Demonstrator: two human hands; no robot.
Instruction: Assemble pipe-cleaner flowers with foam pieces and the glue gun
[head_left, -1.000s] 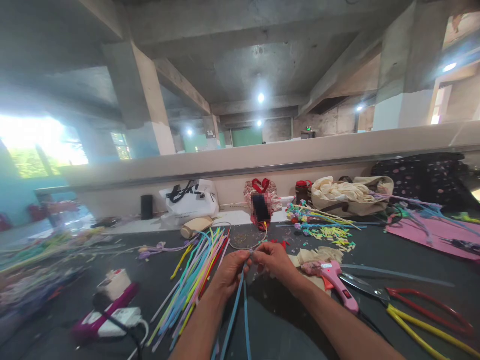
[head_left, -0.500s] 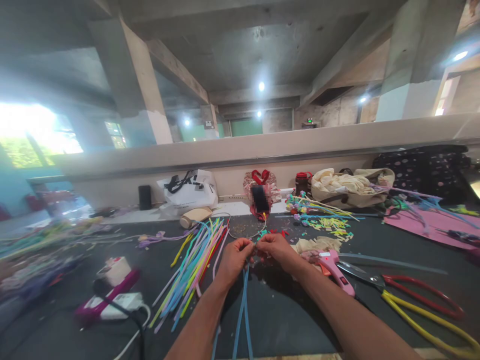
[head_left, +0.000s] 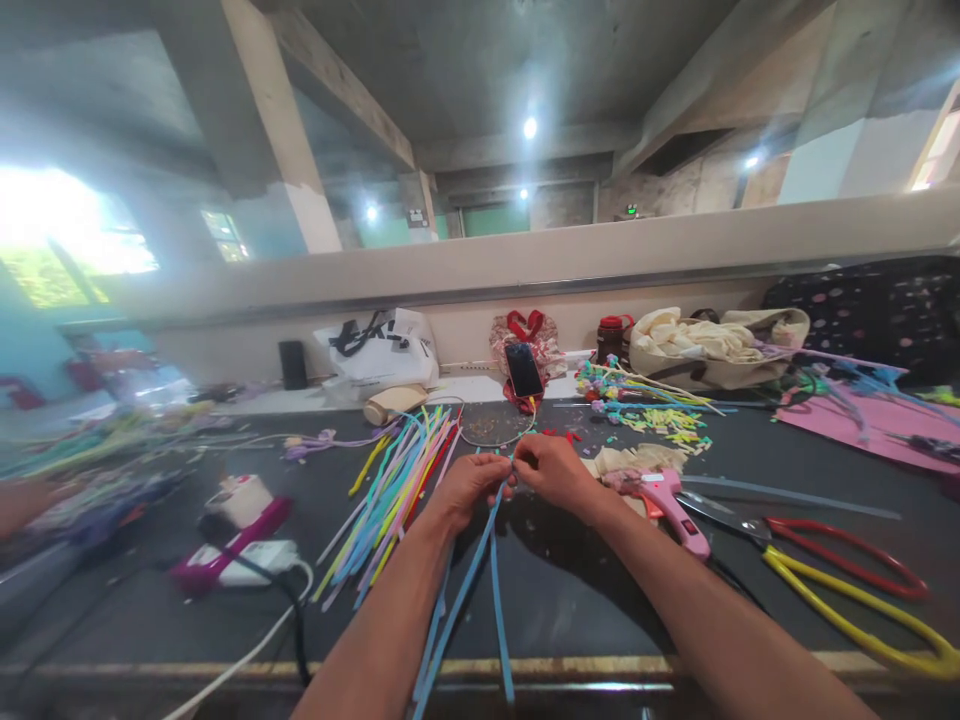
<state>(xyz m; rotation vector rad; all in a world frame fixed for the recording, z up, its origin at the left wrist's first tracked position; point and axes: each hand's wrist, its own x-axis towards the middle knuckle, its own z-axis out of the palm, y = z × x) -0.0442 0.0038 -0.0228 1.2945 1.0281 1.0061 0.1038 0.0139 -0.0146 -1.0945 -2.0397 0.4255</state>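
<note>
Blue pipe cleaners [head_left: 466,580] hang from between my hands down toward the table's front edge. My left hand [head_left: 472,487] pinches them near their upper ends. Close against it, my right hand [head_left: 556,474] has thumb and fingers pinched together at the same spot. Fingers cover the point where the strands meet. Left of my hands lies a bundle of pipe cleaners [head_left: 386,500] in pink, yellow, blue and red. To the right are a pink glue gun [head_left: 679,515] and large shears [head_left: 832,625] with one red and one yellow handle.
A phone [head_left: 523,370] leans at the back beside a white bag [head_left: 379,355]. A power strip [head_left: 232,550] with cables lies at left. Small pipe cleaner flowers [head_left: 600,380] and yellow cut pieces [head_left: 671,425] lie at back right, near a pink sheet [head_left: 870,425].
My head view has tipped down slightly, showing the table's front edge. The blue strands have spread wider apart below my hands, one group swinging left. Both hands stay pinched together.
</note>
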